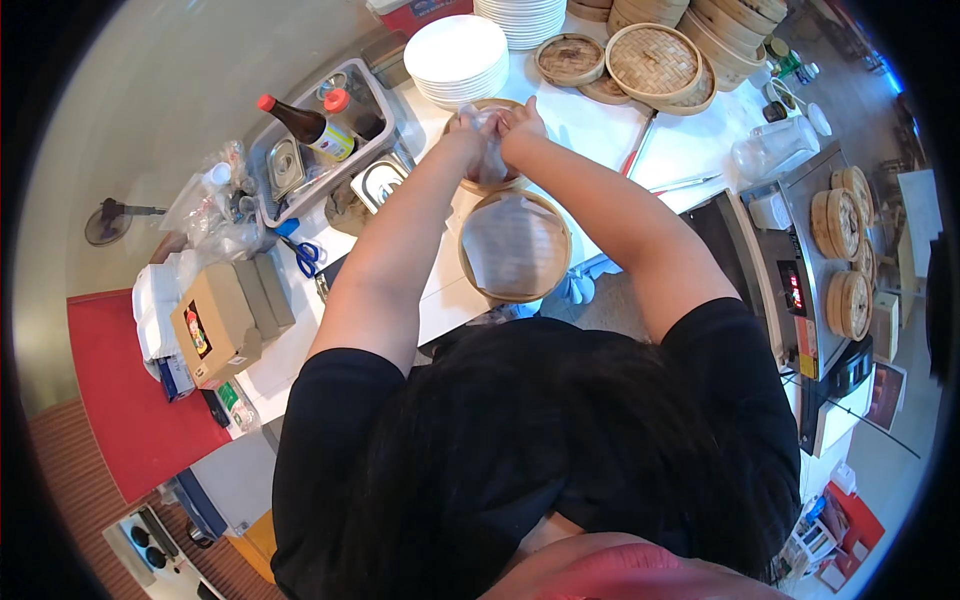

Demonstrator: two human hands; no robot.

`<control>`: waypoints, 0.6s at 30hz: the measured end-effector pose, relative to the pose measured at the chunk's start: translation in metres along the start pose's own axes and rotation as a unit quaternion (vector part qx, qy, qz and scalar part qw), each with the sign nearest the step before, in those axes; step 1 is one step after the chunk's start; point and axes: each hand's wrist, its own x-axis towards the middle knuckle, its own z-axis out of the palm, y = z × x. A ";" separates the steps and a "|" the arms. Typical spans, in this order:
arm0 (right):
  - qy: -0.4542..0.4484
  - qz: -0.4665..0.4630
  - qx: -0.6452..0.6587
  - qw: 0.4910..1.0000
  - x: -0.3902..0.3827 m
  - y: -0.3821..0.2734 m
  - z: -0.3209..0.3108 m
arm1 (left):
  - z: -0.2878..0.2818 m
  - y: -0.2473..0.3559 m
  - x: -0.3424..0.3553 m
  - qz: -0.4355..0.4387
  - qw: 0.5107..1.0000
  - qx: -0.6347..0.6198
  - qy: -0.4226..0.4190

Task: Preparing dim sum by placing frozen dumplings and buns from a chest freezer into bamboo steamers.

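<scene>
Both arms reach forward over the white table. My left hand (466, 138) is closed on a thin, translucent whitish sheet (489, 160), perhaps plastic film or a bag. Close beside it, my right hand (522, 120) pinches the same sheet. Blur and the fingers hide how it is gripped. The sheet hangs into or over a round bamboo steamer (508, 183), whose contents I cannot make out. Nearer to me, at the front table edge, stands a second bamboo steamer (565, 252) with a white paper liner (512, 245) in it.
White plates (457, 60) are stacked beyond my hands. Bamboo lids (655, 62) and steamers lie at the back right. On the left are a plastic bin (290, 200) with bottles, blue scissors (303, 255) and a cardboard box (218, 325). A steel appliance (800, 260) carries several steamers at right.
</scene>
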 end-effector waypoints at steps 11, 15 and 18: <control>0.184 -0.022 0.365 0.913 0.023 -0.012 0.031 | 0.005 -0.072 0.025 0.140 0.905 -0.401 0.037; 0.126 -0.011 0.254 0.959 -0.013 -0.055 -0.002 | 0.022 -0.107 -0.019 -0.073 0.780 -0.595 0.177; 0.032 -0.004 0.247 0.968 0.001 -0.048 -0.005 | 0.017 -0.087 -0.032 -0.155 0.887 -0.358 0.246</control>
